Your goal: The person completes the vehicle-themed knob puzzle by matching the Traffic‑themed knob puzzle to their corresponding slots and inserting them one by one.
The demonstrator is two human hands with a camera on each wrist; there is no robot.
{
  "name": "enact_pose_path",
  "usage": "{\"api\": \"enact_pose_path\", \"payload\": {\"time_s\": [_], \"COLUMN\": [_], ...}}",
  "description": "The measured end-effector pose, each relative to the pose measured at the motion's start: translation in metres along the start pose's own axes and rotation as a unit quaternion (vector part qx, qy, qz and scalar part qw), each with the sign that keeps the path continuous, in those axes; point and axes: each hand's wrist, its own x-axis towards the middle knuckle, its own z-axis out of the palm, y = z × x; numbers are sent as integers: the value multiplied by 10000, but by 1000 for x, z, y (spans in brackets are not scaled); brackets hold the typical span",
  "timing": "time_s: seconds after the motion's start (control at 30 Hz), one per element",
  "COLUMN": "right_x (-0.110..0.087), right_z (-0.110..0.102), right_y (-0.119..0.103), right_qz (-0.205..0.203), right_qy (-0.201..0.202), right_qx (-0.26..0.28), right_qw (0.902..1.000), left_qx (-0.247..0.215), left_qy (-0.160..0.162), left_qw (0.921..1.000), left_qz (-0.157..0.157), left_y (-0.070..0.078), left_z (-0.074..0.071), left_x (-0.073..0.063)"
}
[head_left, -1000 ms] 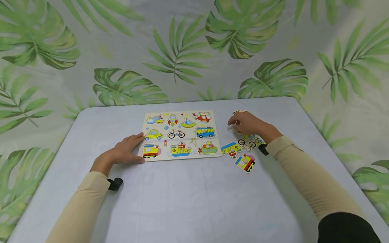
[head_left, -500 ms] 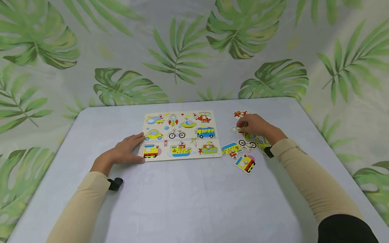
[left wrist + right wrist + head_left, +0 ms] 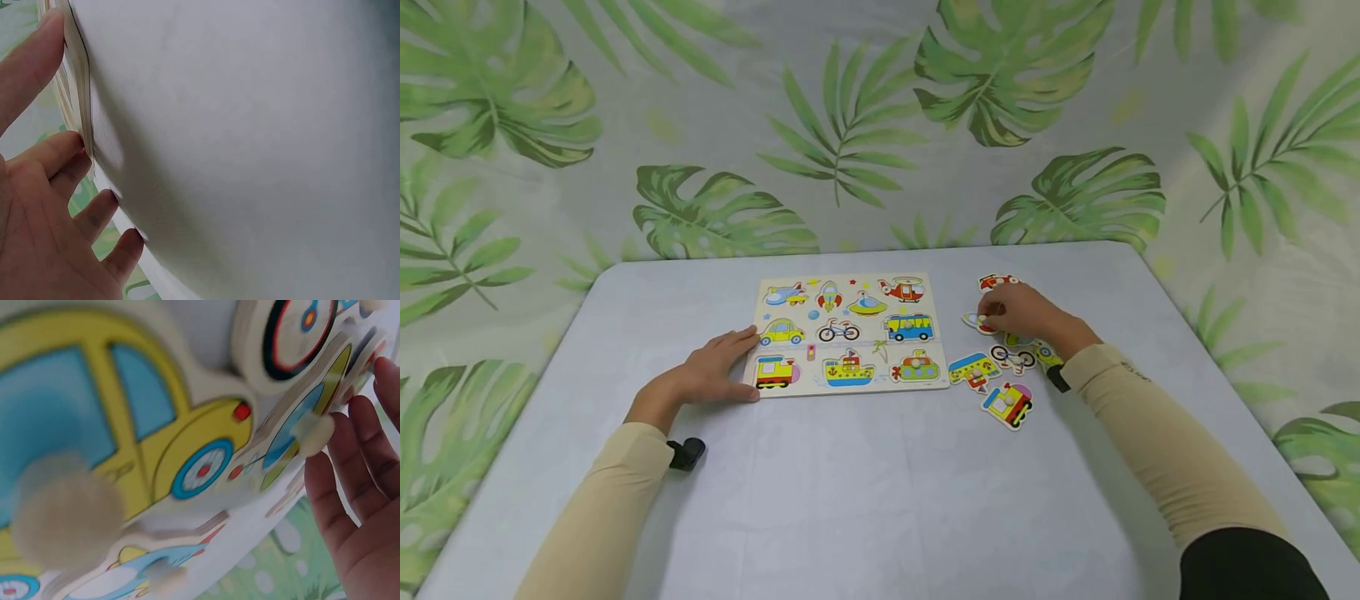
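Note:
My left hand [image 3: 707, 371] rests against the left edge of a wooden puzzle board [image 3: 812, 385] printed with vehicles; in the left wrist view its fingers are extended. Right of the board, my right hand [image 3: 1026, 315] pinches a small puzzle piece [image 3: 971, 319] with a pale rim and some red, mostly covered by the fingers. A mostly red piece [image 3: 996, 282] lies just behind it. In the right wrist view a flying saucer piece [image 3: 275, 456] with a knob [image 3: 315, 434] overlaps the fingertips. A yellow car piece [image 3: 140, 412] is large in front, an airplane piece [image 3: 119, 575] below.
Nearer the front lie a bicycle piece [image 3: 1013, 359], an upside-down boat piece [image 3: 972, 365] close to the board's corner, and a train piece [image 3: 1009, 407]. A bus [image 3: 910, 327] and a submarine [image 3: 916, 367] with knobs sit in the board. A white cloth covers the table.
My right hand drew back from the red piece, uncovering it, and came onto the small piece, which has shifted slightly left. The left hand stays at the board's edge.

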Motion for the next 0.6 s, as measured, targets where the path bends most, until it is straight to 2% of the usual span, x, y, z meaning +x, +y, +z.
{"api": "enact_pose_path", "payload": {"time_s": [0.3,0.6], "right_x": [2,2], "right_z": [3,6], "right_y": [-10,-4], "right_qz": [26,-56], "right_qy": [-111,-92], "right_qx": [-142,8], "right_qw": [9998,9999], "left_qx": [-32,132], "left_qy": [-66,-56], "left_qw": [9999,9997], "left_qz": [-120,-183], "left_y": [2,2], "left_z": [1,0], "left_x": [1,2]}}
